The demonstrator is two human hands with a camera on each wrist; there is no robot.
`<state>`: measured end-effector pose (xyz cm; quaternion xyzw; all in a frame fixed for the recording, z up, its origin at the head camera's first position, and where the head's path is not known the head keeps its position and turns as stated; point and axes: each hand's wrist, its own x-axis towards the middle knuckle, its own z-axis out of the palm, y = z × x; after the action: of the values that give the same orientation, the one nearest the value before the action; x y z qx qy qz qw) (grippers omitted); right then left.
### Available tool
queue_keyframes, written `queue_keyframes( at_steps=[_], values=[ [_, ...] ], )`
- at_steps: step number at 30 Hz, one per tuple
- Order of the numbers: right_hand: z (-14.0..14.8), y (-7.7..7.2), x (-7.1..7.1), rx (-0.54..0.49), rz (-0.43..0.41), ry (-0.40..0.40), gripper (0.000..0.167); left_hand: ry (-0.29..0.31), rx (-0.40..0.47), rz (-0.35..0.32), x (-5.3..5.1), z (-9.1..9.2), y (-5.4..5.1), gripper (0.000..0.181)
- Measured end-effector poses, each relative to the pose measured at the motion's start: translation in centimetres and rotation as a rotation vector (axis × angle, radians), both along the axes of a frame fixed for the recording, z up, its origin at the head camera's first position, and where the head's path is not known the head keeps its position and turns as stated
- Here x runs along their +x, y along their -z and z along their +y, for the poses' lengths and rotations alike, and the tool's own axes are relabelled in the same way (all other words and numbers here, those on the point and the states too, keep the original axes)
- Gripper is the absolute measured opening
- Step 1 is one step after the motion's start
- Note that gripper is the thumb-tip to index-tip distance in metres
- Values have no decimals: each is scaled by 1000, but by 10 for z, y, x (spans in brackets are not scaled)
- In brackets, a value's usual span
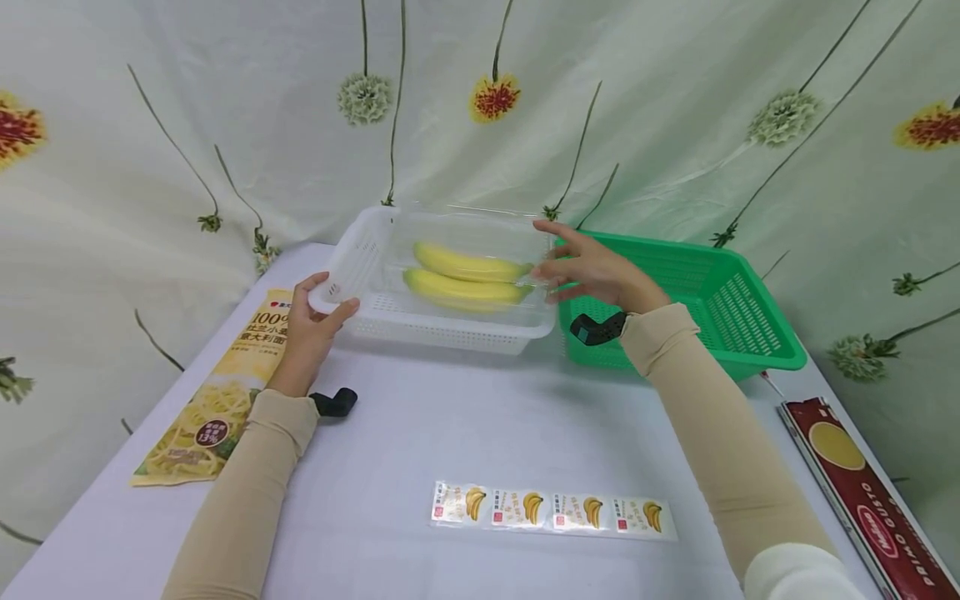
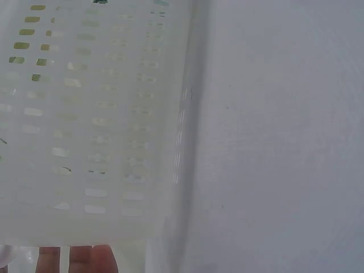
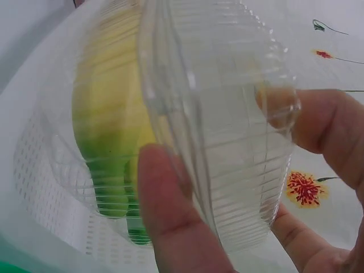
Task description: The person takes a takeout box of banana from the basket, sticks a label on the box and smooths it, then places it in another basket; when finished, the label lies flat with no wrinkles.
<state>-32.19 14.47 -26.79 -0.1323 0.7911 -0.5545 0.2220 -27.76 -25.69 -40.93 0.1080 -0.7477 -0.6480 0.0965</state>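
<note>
A white plastic basket [image 1: 442, 333] stands at the back of the table, and my left hand [image 1: 307, 343] grips its left end by the rim. In the left wrist view, fingertips [image 2: 81, 260] show beneath the slotted basket wall [image 2: 114, 227]. Two yellow bananas [image 1: 465, 287] lie inside a clear plastic clamshell box [image 1: 480, 223], within or just above the basket. My right hand [image 1: 600, 271] holds the right end of this box. Seen from the right wrist, thumb and fingers clasp the ribbed clear box [image 3: 233, 125], with the bananas' green ends [image 3: 111, 187] in its left half.
Right of the white basket stands a green basket [image 1: 750, 333]. A yellow pasta bag [image 1: 202, 408] lies at left, and a dark red package [image 1: 862, 492] at the right edge. Near the front lies a strip of banana labels [image 1: 555, 511]. Behind hangs a flowered curtain [image 1: 285, 125].
</note>
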Motion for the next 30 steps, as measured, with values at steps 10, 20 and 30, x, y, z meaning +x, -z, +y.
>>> queue_keyframes(
  at_steps=[10,20,30],
  values=[
    [25,-5,22,-12,22,5,83,3,-14,-12,-2,1,1,80],
    [46,-5,49,4,51,-12,84,11,29,25,0,1,0,77],
    [66,1,77,12,83,-34,85,-3,12,7,-1,1,1,79]
  ],
)
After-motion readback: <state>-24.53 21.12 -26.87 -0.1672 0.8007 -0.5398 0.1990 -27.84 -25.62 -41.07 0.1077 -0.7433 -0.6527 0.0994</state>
